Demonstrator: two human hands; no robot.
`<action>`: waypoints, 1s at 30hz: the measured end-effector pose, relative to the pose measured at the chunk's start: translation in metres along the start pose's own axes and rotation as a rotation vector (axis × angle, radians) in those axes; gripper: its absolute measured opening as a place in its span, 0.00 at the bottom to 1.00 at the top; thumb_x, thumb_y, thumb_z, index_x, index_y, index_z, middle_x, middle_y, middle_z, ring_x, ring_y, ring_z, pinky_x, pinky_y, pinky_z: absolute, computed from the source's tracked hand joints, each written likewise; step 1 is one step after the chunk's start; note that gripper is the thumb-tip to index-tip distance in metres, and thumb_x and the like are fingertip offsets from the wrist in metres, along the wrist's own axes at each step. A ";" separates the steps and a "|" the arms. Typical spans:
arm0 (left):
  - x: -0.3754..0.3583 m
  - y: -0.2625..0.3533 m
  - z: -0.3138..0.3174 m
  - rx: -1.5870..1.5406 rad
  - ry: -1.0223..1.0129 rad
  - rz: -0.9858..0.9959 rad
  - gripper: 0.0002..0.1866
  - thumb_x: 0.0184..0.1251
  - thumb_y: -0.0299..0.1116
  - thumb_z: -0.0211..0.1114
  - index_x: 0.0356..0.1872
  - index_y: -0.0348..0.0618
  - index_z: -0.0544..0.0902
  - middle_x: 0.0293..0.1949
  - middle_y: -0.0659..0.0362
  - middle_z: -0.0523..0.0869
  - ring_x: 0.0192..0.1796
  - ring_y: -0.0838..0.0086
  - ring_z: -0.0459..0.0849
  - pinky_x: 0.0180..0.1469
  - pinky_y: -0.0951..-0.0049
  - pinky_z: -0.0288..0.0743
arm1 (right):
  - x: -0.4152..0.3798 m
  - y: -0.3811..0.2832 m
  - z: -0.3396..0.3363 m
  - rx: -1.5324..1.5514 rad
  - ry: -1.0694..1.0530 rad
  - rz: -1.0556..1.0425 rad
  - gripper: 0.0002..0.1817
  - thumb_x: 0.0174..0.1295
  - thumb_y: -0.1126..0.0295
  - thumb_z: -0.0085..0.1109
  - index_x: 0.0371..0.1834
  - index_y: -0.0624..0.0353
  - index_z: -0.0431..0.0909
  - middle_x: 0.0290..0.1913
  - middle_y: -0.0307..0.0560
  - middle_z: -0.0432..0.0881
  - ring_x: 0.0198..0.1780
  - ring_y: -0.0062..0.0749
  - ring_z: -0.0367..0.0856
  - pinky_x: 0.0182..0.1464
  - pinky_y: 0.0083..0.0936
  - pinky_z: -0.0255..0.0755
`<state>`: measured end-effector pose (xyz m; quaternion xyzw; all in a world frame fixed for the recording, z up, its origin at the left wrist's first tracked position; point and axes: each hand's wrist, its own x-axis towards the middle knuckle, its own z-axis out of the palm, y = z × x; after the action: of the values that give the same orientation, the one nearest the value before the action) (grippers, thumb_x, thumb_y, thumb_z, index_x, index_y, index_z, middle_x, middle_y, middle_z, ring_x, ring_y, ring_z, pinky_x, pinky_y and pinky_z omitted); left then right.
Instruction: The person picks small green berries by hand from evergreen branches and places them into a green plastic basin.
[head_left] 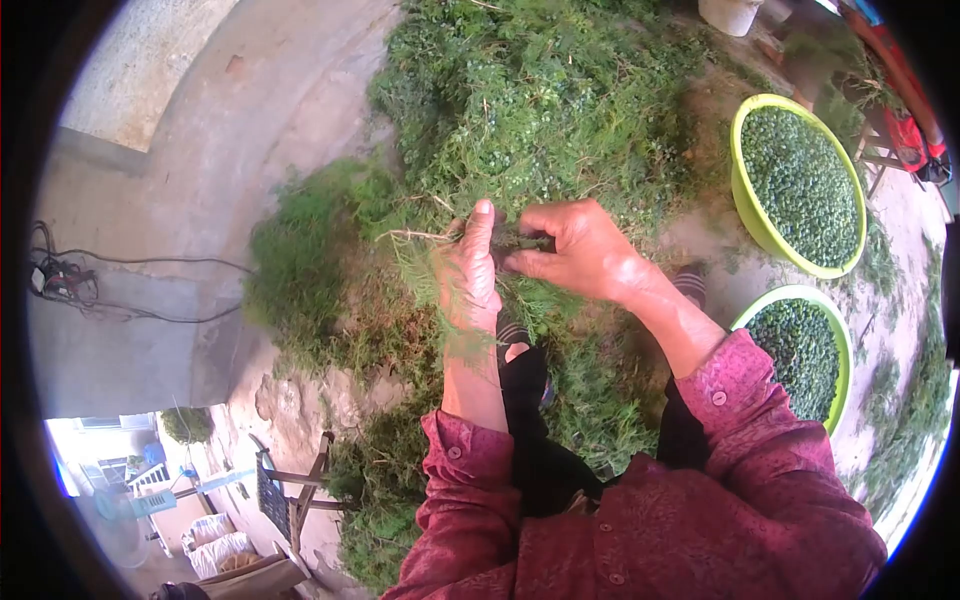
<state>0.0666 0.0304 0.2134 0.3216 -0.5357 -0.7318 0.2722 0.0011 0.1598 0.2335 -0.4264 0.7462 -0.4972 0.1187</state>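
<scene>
My left hand (470, 265) is closed around a feathery green sprig (418, 236), thumb pointing up. The sprig's thin brown stem sticks out to the left, and fine leaves hang over my wrist. Just to the right, my right hand (590, 250) has its fingers curled in a pinch around dark green foliage between the two hands. Exactly what lies inside that pinch is partly hidden. Beneath and beyond both hands spreads a large heap of cut green branches (540, 110), with small round green berries among the leaves.
Two yellow-green basins (741, 190) (848, 370) full of small green berries stand at the right. Low stools (297, 490) are at lower left and far right, where another person's arm shows. Black cables (165, 262) lie at left; a white bucket (730, 14) stands at the top.
</scene>
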 end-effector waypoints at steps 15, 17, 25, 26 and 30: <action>0.013 0.008 -0.032 -0.016 0.126 0.034 0.14 0.57 0.40 0.64 0.32 0.36 0.78 0.26 0.58 0.80 0.24 0.75 0.75 0.24 0.74 0.69 | -0.004 -0.006 -0.012 1.034 -0.186 0.460 0.07 0.57 0.69 0.54 0.30 0.61 0.76 0.19 0.35 0.72 0.23 0.14 0.68 0.17 0.11 0.56; 0.007 0.006 -0.020 -0.002 0.147 0.170 0.14 0.56 0.39 0.64 0.32 0.36 0.77 0.26 0.58 0.79 0.26 0.76 0.76 0.25 0.74 0.70 | -0.004 -0.006 -0.007 0.853 -0.203 0.431 0.10 0.54 0.64 0.59 0.29 0.60 0.75 0.23 0.36 0.74 0.25 0.17 0.70 0.21 0.14 0.62; -0.001 0.009 -0.006 0.054 0.022 0.013 0.15 0.56 0.40 0.65 0.34 0.38 0.76 0.33 0.58 0.80 0.34 0.74 0.76 0.35 0.74 0.70 | 0.000 -0.005 0.019 0.170 0.035 0.094 0.14 0.44 0.64 0.67 0.24 0.63 0.74 0.20 0.48 0.75 0.22 0.25 0.73 0.27 0.25 0.69; 0.003 0.004 -0.008 0.058 0.017 0.014 0.15 0.56 0.40 0.65 0.34 0.38 0.76 0.33 0.58 0.80 0.34 0.74 0.76 0.35 0.74 0.70 | -0.001 -0.004 0.018 0.129 0.038 0.049 0.13 0.45 0.65 0.65 0.23 0.63 0.74 0.19 0.48 0.74 0.22 0.26 0.73 0.27 0.25 0.69; -0.006 0.010 -0.004 0.028 -0.016 0.121 0.15 0.57 0.43 0.63 0.31 0.41 0.78 0.30 0.62 0.78 0.34 0.77 0.75 0.36 0.76 0.68 | -0.004 -0.004 0.018 0.277 -0.027 0.122 0.11 0.47 0.66 0.61 0.21 0.62 0.74 0.21 0.46 0.76 0.21 0.27 0.73 0.26 0.26 0.68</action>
<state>0.0740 0.0291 0.2227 0.2865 -0.5664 -0.7091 0.3071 0.0165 0.1510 0.2270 -0.3665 0.6932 -0.5817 0.2162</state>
